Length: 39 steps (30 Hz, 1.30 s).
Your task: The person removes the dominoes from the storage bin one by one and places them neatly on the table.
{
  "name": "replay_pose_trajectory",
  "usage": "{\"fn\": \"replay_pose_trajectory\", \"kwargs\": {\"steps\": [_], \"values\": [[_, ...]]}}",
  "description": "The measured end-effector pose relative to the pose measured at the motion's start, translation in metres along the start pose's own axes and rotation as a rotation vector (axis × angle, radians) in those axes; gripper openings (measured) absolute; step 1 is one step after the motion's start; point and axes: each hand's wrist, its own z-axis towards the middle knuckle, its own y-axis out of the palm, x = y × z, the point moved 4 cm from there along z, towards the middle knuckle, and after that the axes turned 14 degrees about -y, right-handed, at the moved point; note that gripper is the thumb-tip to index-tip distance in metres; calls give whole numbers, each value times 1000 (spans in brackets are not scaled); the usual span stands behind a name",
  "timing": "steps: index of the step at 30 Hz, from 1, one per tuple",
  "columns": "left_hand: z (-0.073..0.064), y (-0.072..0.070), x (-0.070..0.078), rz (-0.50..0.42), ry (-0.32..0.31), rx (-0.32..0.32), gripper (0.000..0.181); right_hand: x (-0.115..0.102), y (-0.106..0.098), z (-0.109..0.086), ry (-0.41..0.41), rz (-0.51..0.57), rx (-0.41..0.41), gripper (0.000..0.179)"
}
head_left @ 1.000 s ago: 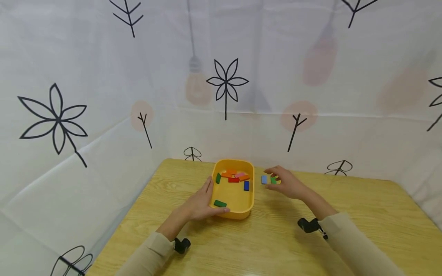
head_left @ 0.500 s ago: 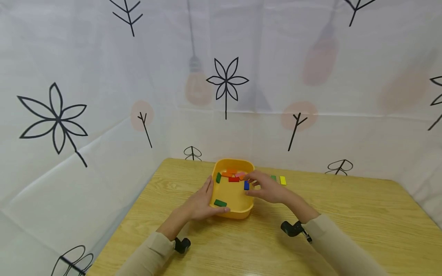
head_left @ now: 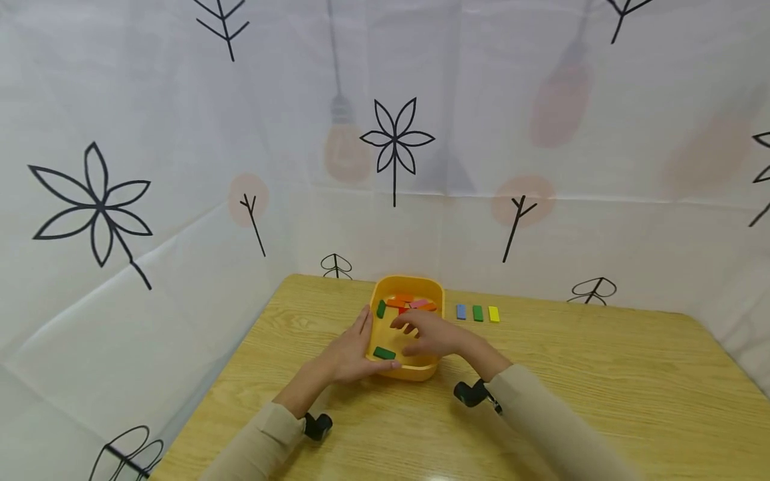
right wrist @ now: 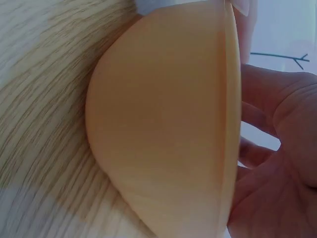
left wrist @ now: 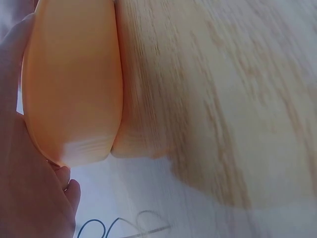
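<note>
Head cam shows blocks [head_left: 384,353] in tub [head_left: 415,375]; wrist cams, only its outside. Tub's on table [head_left: 601,374], long axis twd back cloth [head_left: 457,240]. L hand [head_left: 347,355] grips its corner; R hand [head_left: 434,335], fingers spread, hovers over it.

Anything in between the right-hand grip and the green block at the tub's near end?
Nothing visible: in the head view, only bare floor of the yellow tub shows between the right-hand grip and that green block.

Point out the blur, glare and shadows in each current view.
Head: mostly clear, with a soft shadow beneath the right sleeve and a small glare spot on the wooden tabletop at the frame's bottom edge; left wrist: hazy, wood grain soft, upper right washed out; right wrist: hazy too, the yellow tub showing dull peach.
</note>
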Motion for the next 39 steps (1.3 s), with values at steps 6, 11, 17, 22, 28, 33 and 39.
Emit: {"fn": "replay_pose_trajectory", "kwargs": {"steps": [6,11,17,22,28,33,39], "values": [[2,1,0,9,2,9,131,7,11,16,51,73,-32,52],[3,2,0,22,4,8,131,11,21,24,75,104,-46,50],[1,0,2,8,15,13,129,18,28,30,74,88,-51,46],[2,-2,1,14,15,15,129,21,30,35,72,89,-43,39],[2,-1,1,2,14,12,131,26,35,41,81,61,-4,29],[1,0,2,-12,3,6,131,30,39,43,123,77,22,27],[1,1,1,-10,2,8,129,27,39,43,126,58,29,27]]}}
